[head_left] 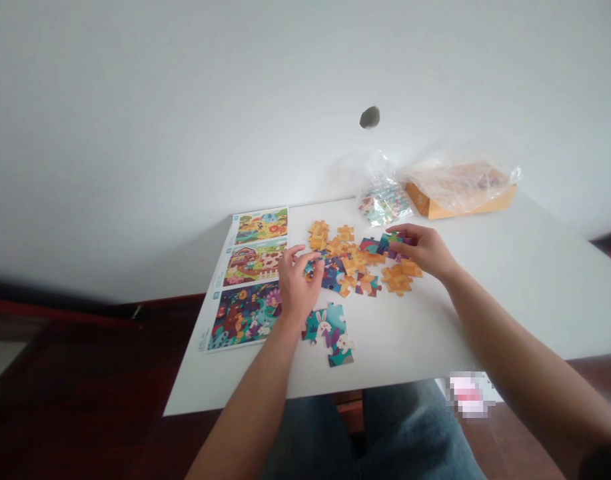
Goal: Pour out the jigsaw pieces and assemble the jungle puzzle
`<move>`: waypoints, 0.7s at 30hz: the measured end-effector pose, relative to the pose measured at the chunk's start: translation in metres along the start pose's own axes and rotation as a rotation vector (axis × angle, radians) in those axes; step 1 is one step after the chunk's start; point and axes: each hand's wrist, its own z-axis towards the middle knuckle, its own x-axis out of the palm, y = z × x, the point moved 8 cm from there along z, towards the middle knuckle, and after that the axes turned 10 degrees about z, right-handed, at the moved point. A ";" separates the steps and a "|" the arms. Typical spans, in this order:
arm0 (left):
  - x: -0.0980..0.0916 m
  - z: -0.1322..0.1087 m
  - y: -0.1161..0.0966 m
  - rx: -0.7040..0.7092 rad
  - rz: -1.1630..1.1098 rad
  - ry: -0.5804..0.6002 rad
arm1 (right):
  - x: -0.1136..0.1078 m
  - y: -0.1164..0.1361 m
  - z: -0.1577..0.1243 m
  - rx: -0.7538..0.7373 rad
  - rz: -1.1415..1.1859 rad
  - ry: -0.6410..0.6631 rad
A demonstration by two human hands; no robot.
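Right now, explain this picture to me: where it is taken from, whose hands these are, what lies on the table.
No machine here: one camera on a person's head looks down at their own bare hands. On the white table lie a printed sheet of three colourful scenes, a loose pile of orange-backed cardboard jigsaw pieces, some joined teal rabbit pieces, a clear plastic bag of pieces and an orange cardboard box under plastic. The right hand pinches a blue and green jigsaw piece. The left hand touches the pile; whether its grip holds anything is unclear.
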 end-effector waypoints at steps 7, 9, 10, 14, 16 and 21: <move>0.028 -0.020 -0.045 0.235 -0.101 0.201 | 0.078 0.003 -0.024 0.069 0.373 0.091; 0.035 -0.022 -0.040 0.178 -0.142 0.249 | 0.098 0.001 -0.032 0.107 0.411 0.152; 0.037 -0.023 -0.036 0.149 -0.159 0.268 | 0.104 -0.001 -0.036 0.119 0.415 0.172; 0.041 -0.024 -0.029 0.122 -0.198 0.302 | 0.104 -0.001 -0.041 0.066 0.319 0.204; 0.042 -0.025 -0.030 0.126 -0.209 0.315 | 0.098 0.006 -0.041 -0.006 0.179 0.212; 0.045 -0.028 -0.031 0.111 -0.230 0.366 | 0.084 0.028 -0.037 -0.193 -0.271 0.211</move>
